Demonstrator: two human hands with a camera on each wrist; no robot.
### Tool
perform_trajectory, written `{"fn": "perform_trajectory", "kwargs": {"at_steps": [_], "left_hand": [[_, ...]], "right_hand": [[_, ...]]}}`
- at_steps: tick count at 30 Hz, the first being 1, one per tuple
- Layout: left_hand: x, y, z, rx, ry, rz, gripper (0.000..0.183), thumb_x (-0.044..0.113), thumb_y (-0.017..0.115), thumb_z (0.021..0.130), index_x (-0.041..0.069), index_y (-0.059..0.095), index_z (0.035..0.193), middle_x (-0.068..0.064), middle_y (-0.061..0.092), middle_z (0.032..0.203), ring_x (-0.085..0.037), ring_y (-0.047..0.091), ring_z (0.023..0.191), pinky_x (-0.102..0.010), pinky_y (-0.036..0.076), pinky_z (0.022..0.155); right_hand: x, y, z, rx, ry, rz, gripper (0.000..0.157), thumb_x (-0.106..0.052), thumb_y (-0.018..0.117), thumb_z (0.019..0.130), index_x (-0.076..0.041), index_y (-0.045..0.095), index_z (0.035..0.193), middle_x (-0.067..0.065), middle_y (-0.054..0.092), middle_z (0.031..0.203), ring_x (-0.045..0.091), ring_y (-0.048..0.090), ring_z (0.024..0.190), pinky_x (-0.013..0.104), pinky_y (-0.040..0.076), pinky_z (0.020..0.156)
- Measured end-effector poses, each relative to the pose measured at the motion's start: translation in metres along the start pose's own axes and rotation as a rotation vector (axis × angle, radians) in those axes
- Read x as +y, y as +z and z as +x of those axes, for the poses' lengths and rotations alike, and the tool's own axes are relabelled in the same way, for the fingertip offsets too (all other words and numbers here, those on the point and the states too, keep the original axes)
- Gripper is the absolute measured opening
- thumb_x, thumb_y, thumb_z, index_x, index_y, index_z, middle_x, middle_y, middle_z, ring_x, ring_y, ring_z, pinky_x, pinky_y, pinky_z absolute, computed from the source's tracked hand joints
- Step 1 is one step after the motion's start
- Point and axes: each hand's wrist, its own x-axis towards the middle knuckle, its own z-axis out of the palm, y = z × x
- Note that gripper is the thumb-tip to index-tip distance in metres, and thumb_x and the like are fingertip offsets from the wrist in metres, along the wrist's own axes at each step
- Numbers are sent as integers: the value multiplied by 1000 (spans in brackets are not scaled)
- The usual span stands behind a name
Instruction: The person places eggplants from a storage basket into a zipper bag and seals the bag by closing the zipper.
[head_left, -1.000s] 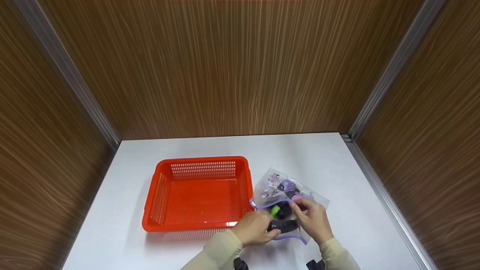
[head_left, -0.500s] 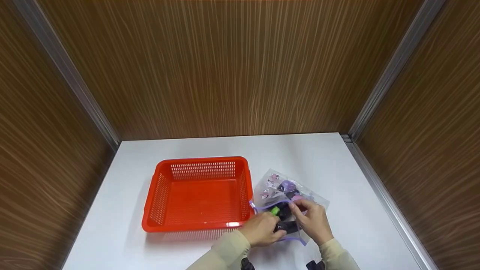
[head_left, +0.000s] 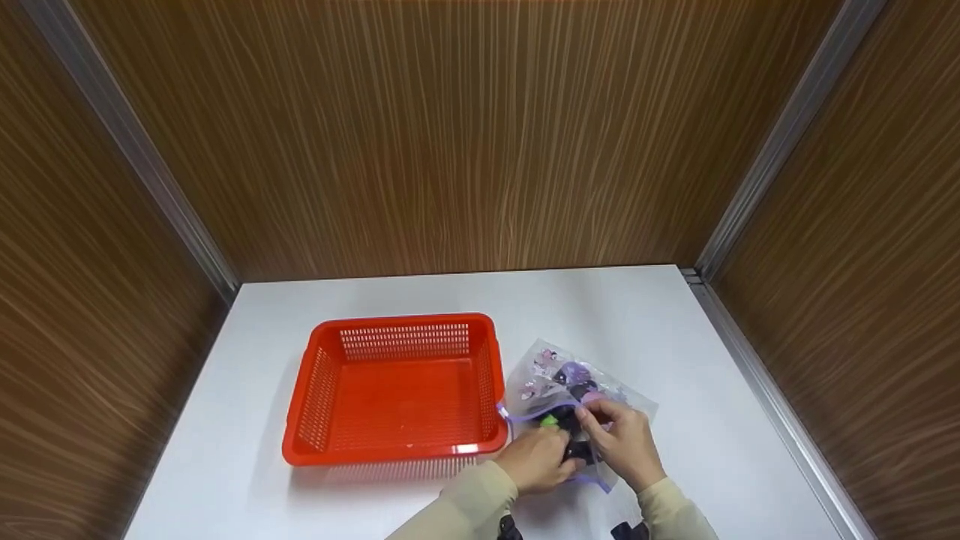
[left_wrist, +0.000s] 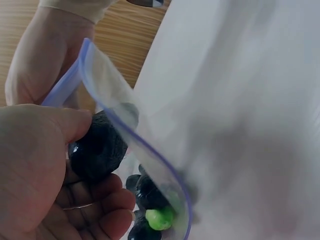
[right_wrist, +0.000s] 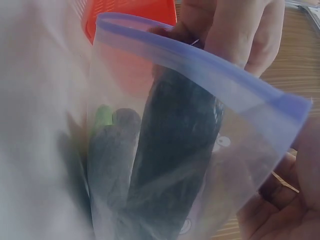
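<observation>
A clear zip bag [head_left: 529, 384] with a purple zip lies on the white table, its mouth toward me. My left hand [head_left: 534, 459] is at the mouth, gripping a long, glossy dark object like an eggplant [left_wrist: 97, 147] between thumb and fingers. Through the bag wall in the right wrist view, most of that object's length shows inside. My right hand [head_left: 624, 441] pinches the bag's upper zip edge and holds the mouth apart. Further in lie several dark rounded pieces [left_wrist: 150, 192] and a bright green piece [left_wrist: 160, 219]. Purple and pink pieces are deeper.
A red plastic basket [head_left: 397, 452] with slotted sides stands left of the bag, close to its zip corner. Wood-grain panels [head_left: 465, 150] rise behind and on both sides of the white table [head_left: 622, 307].
My left hand has moved right, further into the bag mouth, and the dark object has shifted inward with it. The right hand holds the bag edge in nearly the same place.
</observation>
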Motion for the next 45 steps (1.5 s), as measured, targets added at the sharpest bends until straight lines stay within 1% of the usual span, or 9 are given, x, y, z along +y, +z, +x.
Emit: {"fn": "perform_trajectory", "kwargs": {"at_steps": [5, 10, 14, 19, 22, 29, 35, 41, 45], "left_hand": [[4, 8, 5, 12, -10, 16, 37, 39, 64, 89, 7, 67, 108, -3, 67, 95, -15, 64, 86, -29, 52, 74], [7, 14, 10, 5, -18, 36, 29, 36, 64, 87, 10, 66, 99, -1, 66, 88, -14, 65, 83, -28, 52, 72], [8, 19, 15, -11, -21, 48, 27, 35, 64, 87, 11, 66, 100, 0, 66, 89, -13, 64, 86, -28, 52, 72], [9, 21, 20, -37, 19, 153, 23, 34, 62, 88, 12, 68, 93, 3, 66, 87, -11, 64, 86, -26, 52, 72], [11, 21, 23, -60, 22, 192, 21, 32, 61, 89, 13, 69, 88, 5, 66, 86, -10, 64, 83, -25, 52, 71], [13, 23, 30, -149, -84, 214, 15, 27, 61, 89, 16, 66, 82, 6, 66, 84, -11, 63, 74, -24, 51, 66], [14, 29, 38, -221, -184, 193, 23, 32, 50, 97, 19, 68, 95, 6, 68, 88, -11, 63, 74, -27, 52, 65], [12, 35, 44, -229, -250, 98, 27, 34, 48, 98, 23, 69, 110, 9, 69, 103, -8, 63, 87, -25, 51, 74], [11, 37, 43, -214, -283, 62, 29, 36, 49, 97, 21, 70, 110, 8, 69, 102, -7, 63, 86, -26, 52, 72]], "right_hand": [[-1, 0, 0, -8, -16, 8, 6, -20, 73, 86, -15, 74, 83, -17, 65, 72, 4, 61, 66, 35, 53, 62], [-1, 0, -1, -17, -26, 5, 7, -21, 73, 86, -15, 73, 83, -18, 65, 72, 3, 61, 66, 37, 53, 61], [1, 0, -2, -23, -45, -1, 10, -23, 72, 87, -14, 73, 84, -18, 65, 73, 3, 61, 66, 39, 53, 61], [2, 0, -3, -23, -72, -11, 8, -21, 72, 87, -15, 73, 82, -18, 64, 73, 3, 60, 66, 37, 53, 61], [2, 0, -3, -24, -69, -8, 6, -20, 73, 86, -17, 72, 81, -18, 64, 73, 3, 60, 66, 35, 52, 61], [3, 0, -5, -56, -34, 25, 6, -20, 71, 88, -17, 72, 82, -18, 64, 74, 4, 61, 67, 28, 52, 60], [5, 1, -8, -63, -36, 34, 6, -19, 72, 87, -16, 73, 82, -17, 64, 74, 4, 60, 67, 25, 51, 60], [5, 2, -10, -54, -56, 47, 6, -18, 72, 87, -17, 73, 82, -16, 65, 75, 4, 60, 68, 24, 50, 63], [6, 2, -10, -45, -66, 58, 9, -14, 72, 86, -20, 72, 79, -17, 65, 73, 4, 61, 67, 22, 49, 63]]}}
